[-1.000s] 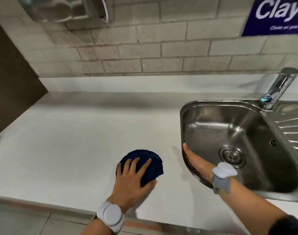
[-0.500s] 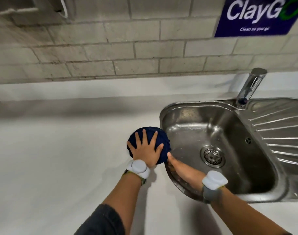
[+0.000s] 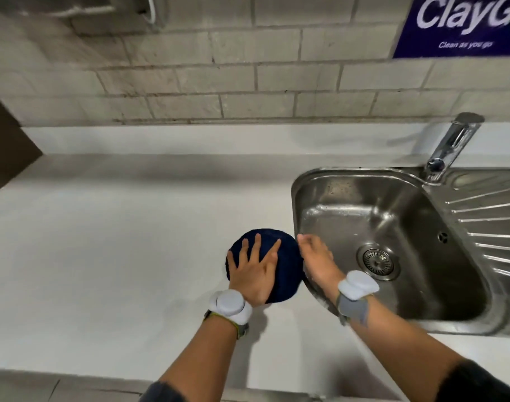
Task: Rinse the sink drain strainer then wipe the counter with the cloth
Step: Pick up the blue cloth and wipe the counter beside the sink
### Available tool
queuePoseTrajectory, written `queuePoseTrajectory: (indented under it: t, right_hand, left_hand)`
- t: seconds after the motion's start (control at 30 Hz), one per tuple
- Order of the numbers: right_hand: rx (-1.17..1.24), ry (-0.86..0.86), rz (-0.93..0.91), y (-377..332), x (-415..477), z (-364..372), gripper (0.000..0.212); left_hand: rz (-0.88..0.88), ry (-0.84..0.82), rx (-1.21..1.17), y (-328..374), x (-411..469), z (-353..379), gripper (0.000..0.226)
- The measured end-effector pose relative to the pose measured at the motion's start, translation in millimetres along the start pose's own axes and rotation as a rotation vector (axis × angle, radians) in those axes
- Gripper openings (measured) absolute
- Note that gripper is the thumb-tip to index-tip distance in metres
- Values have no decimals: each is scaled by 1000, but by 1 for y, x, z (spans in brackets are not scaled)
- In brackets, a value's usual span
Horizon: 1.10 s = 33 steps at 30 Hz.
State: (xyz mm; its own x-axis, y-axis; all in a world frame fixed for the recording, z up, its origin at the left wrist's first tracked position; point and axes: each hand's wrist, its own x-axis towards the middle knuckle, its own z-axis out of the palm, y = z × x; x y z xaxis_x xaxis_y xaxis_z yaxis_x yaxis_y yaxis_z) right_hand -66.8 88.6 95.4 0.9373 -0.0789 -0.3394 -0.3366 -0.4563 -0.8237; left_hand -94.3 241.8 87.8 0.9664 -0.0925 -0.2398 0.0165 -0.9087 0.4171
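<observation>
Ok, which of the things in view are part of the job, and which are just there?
In the job:
- dark blue cloth, flat under left hand
- white counter
- drain strainer, seated in sink
- right hand at the sink's edge

Just there:
- tap
- blue wall sign
- drainboard
</observation>
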Motion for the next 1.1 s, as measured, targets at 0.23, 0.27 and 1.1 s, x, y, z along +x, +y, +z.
queuePoseTrajectory:
  t: [0.23, 0.27, 1.1]
  right_hand:
    - [-680, -128, -523, -14, -36, 63, 71]
    - [-795, -125, -537, -11, -35, 69, 72]
    - [-954, -98, -533, -40, -18, 107, 58]
  left_hand:
    - [-50, 291, -526, -46, -33, -37, 47]
    - [-63, 314, -489, -57, -41, -38, 51]
    - [-79, 329, -505, -83, -65, -22, 63]
